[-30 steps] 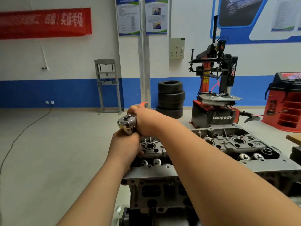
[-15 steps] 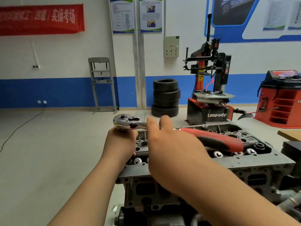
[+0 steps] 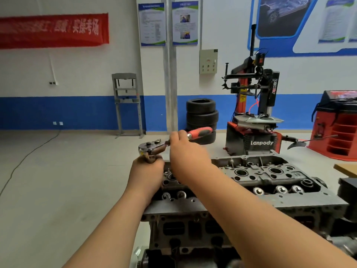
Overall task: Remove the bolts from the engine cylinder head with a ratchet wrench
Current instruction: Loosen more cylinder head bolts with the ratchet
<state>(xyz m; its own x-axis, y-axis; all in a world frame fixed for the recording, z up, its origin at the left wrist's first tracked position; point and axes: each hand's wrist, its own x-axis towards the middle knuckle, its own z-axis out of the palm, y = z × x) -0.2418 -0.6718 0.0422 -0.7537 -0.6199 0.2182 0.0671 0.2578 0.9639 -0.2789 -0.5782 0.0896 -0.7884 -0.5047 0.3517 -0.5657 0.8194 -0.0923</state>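
Left hand (image 3: 147,167) pinches extension under ratchet (image 3: 152,147); right hand (image 3: 185,149) wraps shaft; red handle (image 3: 201,132) runs right-away from head (image 3: 270,178).

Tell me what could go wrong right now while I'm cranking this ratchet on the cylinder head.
1. Your right hand holds the ratchet wrench near its head, not on the red grip, so leverage is poor and it may slip.
2. Your left hand wraps the shaft under the ratchet head; a sudden release could knock knuckles into the cylinder head.
3. The extension stands tall, so the socket might tilt off the bolt.
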